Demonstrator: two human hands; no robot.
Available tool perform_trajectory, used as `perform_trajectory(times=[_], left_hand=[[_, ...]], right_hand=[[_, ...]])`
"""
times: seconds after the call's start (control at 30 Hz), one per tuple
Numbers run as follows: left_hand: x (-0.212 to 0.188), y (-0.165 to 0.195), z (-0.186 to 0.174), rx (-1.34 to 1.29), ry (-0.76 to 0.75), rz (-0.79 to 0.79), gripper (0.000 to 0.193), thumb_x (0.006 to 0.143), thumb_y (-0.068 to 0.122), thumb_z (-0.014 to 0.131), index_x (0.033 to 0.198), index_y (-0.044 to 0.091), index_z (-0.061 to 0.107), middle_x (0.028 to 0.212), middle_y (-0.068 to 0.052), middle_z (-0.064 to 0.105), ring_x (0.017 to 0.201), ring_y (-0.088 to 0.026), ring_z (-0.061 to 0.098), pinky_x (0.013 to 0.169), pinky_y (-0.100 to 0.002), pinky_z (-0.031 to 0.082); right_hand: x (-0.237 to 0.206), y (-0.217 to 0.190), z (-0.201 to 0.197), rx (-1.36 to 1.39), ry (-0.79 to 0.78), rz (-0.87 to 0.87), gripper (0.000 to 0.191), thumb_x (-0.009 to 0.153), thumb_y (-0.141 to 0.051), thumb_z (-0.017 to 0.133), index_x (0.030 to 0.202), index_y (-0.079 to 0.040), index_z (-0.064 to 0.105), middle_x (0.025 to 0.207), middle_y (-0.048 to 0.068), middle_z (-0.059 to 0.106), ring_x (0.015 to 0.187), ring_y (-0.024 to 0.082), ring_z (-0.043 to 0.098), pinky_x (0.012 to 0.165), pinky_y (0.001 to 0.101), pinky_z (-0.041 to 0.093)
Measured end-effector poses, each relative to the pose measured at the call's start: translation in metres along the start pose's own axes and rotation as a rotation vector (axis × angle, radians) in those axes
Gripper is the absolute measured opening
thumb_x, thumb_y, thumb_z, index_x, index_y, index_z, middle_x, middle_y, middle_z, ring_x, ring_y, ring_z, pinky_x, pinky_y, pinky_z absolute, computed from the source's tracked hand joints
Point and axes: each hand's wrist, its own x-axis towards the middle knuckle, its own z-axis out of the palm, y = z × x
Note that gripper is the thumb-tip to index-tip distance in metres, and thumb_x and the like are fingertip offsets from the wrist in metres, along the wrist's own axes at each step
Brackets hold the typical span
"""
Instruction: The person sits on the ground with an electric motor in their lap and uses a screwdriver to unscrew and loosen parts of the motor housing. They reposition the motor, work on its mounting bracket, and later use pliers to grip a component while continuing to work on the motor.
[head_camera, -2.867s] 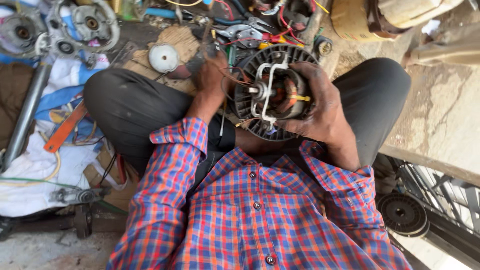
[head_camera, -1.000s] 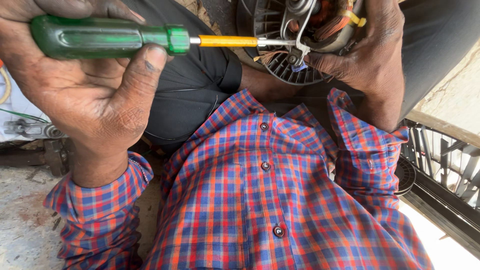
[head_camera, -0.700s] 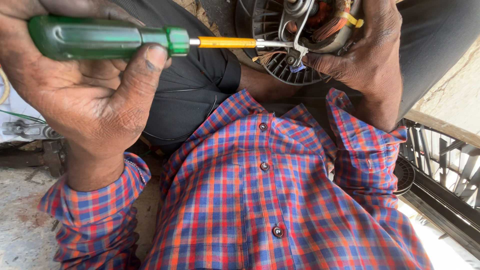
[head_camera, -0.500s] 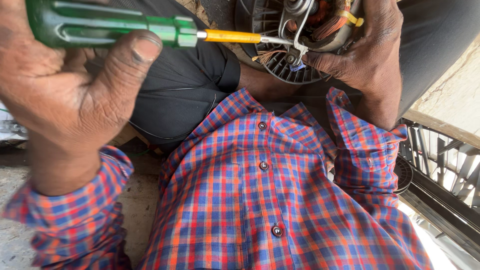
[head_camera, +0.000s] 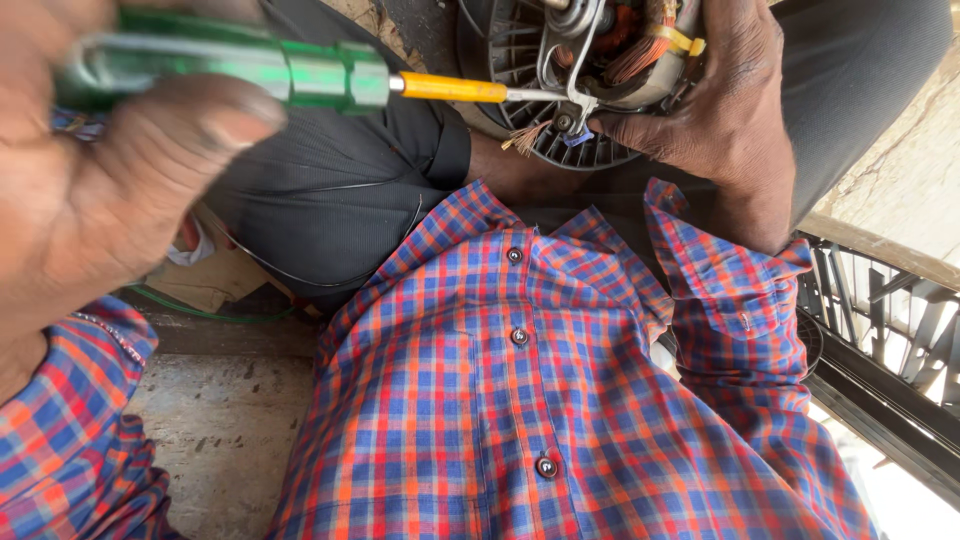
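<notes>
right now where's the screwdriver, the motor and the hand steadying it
screwdriver (head_camera: 300, 72): head view, on its green handle
motor (head_camera: 535, 60): head view, on its black finned housing
right hand (head_camera: 725, 105): head view, on the back of the hand

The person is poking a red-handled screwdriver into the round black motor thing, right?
Not quite. The head view shows the screwdriver has a green handle, not red. The left hand does hold it, its tip at the round black motor, which the right hand steadies.

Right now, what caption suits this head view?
Left hand drives a green screwdriver into a motor steadied by the right hand.
</notes>
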Motion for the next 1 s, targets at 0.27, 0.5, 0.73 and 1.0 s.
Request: perform_trajectory(times=[0.27,0.5,0.73,1.0], left_hand=[[0.004,0.027,-0.006,0.223,0.023,0.114,0.034,0.096,0.005,0.078,0.122,-0.007,0.060,0.112,-0.016,0.068,0.098,-0.020,0.069,0.090,-0.030,0.056],[0.019,0.045,-0.011,0.258,0.000,0.056,0.031,0.097,0.008,0.077,0.122,-0.002,0.063,0.106,-0.013,0.067,0.092,-0.019,0.067,0.083,-0.029,0.054],[0.028,0.049,-0.013,0.416,-0.003,0.300,0.030,0.098,0.008,0.081,0.119,-0.003,0.063,0.108,-0.014,0.067,0.095,-0.024,0.068,0.082,-0.035,0.054],[0.036,0.065,-0.020,0.511,-0.053,0.373,0.033,0.093,0.016,0.087,0.113,0.001,0.065,0.102,-0.013,0.068,0.090,-0.028,0.068,0.075,-0.041,0.053]], right_hand=[[0.005,-0.004,-0.001,0.050,0.012,0.009,0.097,0.070,-0.010,0.104,0.146,0.002,0.045,0.133,0.018,0.055,0.122,0.036,0.060,0.105,0.0406,0.053],[0.010,-0.014,-0.002,0.147,0.012,0.052,0.102,0.074,-0.006,0.102,0.155,-0.001,0.040,0.144,0.018,0.054,0.129,0.031,0.059,0.113,0.0373,0.051],[0.011,-0.019,-0.003,0.082,0.014,0.122,0.101,0.075,-0.006,0.103,0.154,0.001,0.040,0.145,0.019,0.056,0.131,0.029,0.060,0.118,0.0370,0.052],[0.015,-0.016,-0.006,0.221,-0.043,0.198,0.104,0.075,-0.010,0.103,0.155,0.000,0.037,0.145,0.018,0.057,0.133,0.027,0.060,0.120,0.0362,0.054]])
